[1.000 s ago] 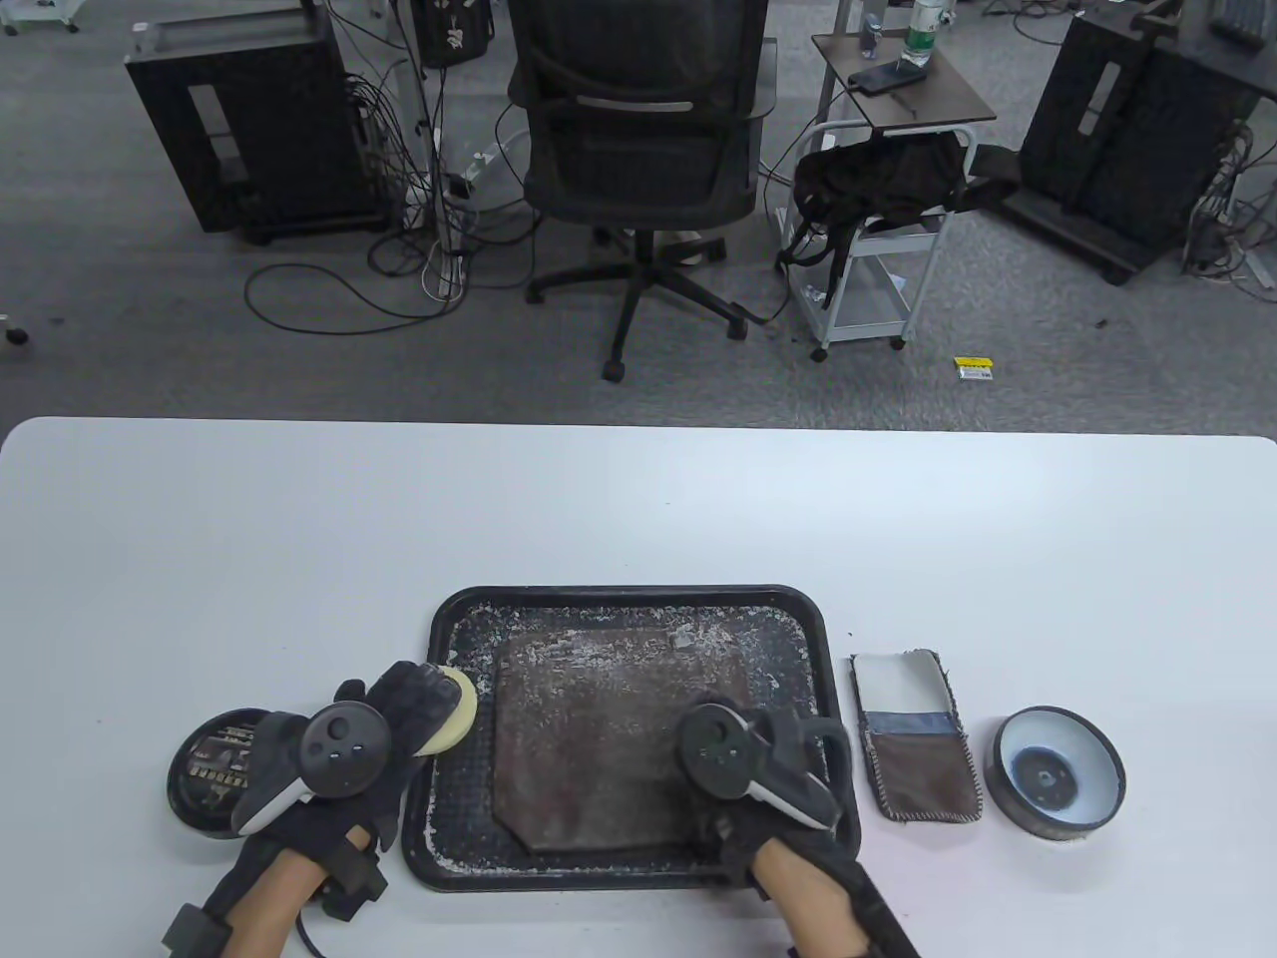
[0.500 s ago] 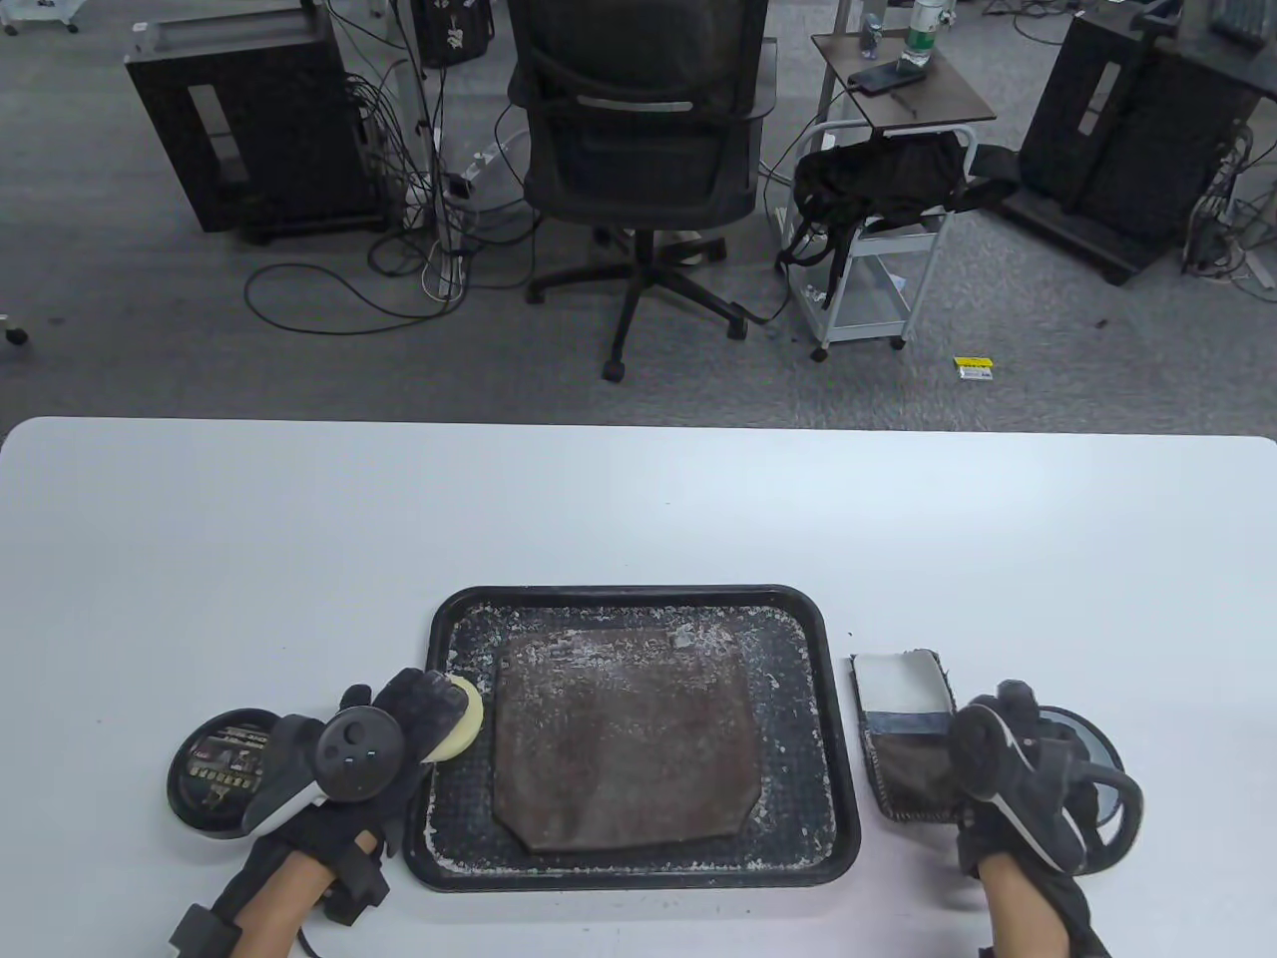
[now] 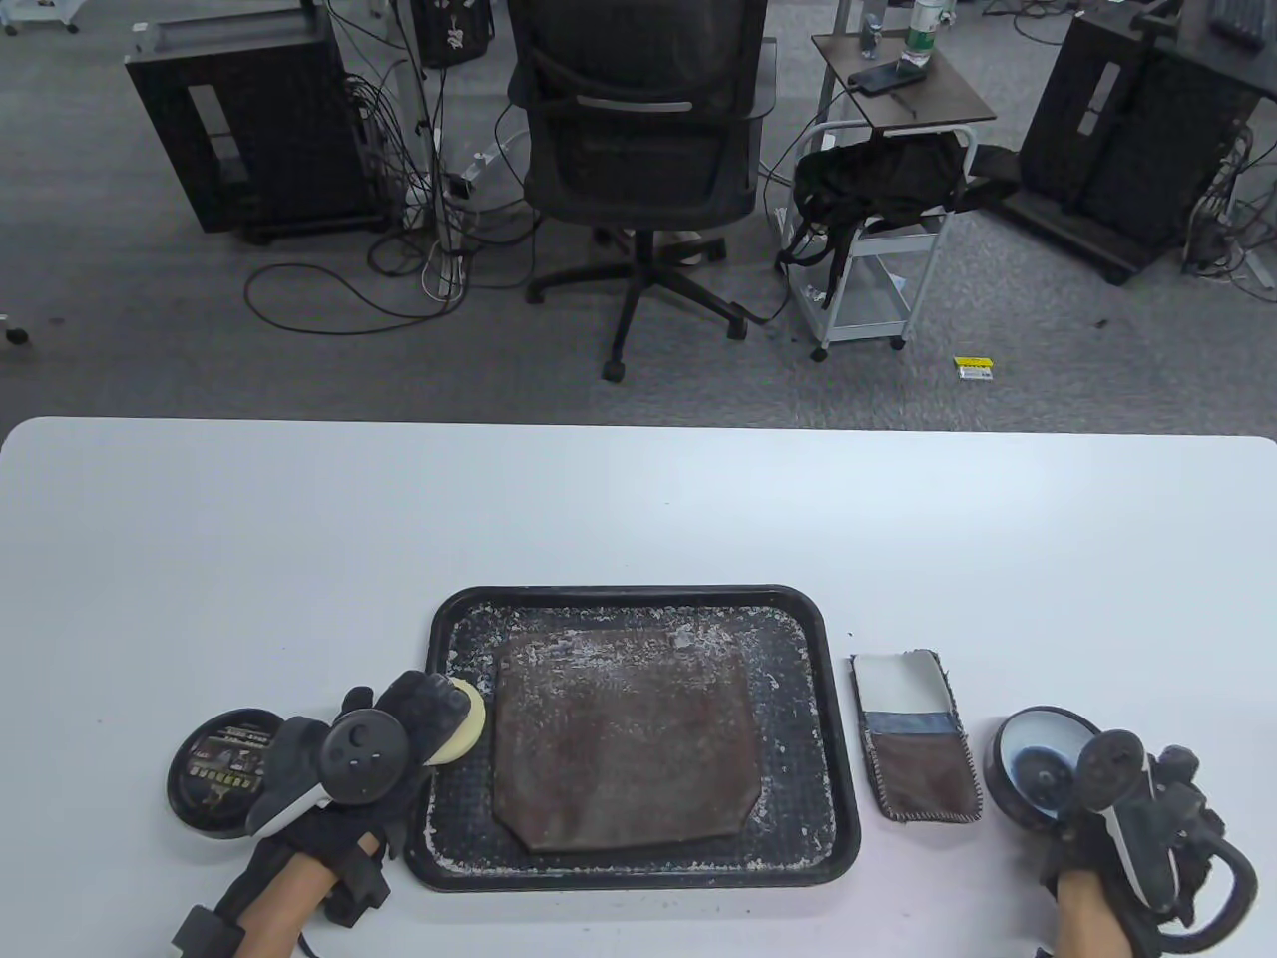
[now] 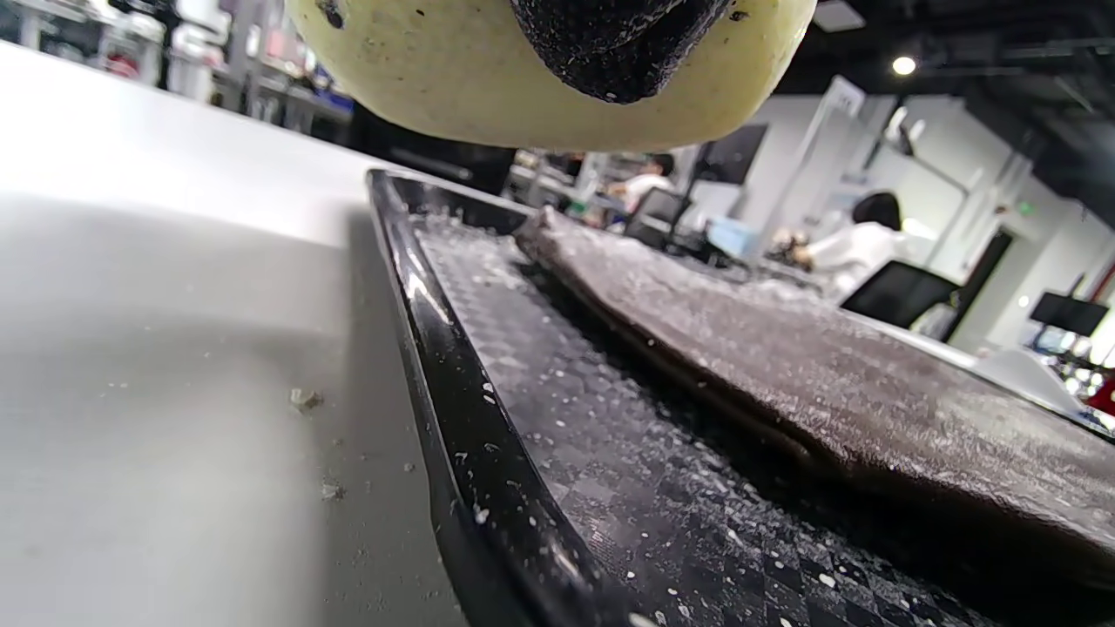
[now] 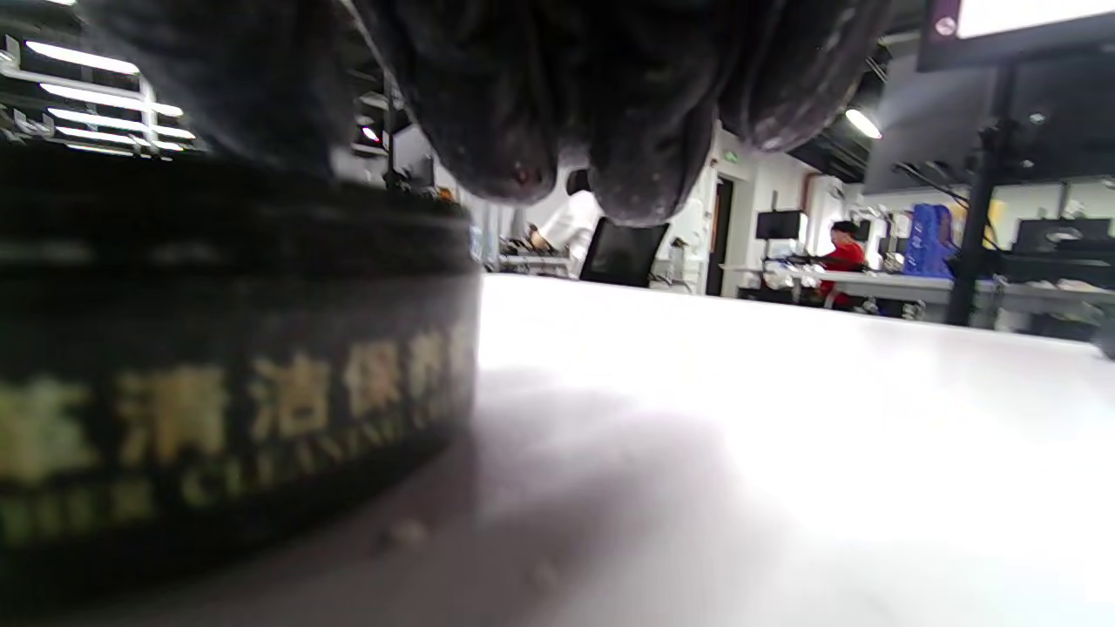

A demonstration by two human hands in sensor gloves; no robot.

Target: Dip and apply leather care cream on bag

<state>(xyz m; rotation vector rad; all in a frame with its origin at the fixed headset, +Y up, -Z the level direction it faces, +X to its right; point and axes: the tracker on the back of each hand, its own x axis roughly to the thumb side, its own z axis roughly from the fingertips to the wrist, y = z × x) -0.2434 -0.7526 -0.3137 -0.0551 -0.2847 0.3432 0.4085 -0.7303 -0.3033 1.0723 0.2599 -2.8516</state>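
Left hand (image 3: 399, 723) pinches the yellow sponge (image 3: 461, 720) over the tray (image 3: 638, 599) rim, ready for cream; the bag (image 3: 624, 738) lies flat just right of it. Right hand (image 3: 1127, 808) curls against the open cream tin (image 3: 1038, 768), probably to steady it, on the desk (image 3: 638, 499).

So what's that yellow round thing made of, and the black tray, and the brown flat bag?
The yellow pad looks like soft foam: matte, with tiny pits. The black tray seems plastic, with a glossy rim and a woven-pattern floor. The brown bag looks like worn leather, dull and flecked white, probably with dried cream.
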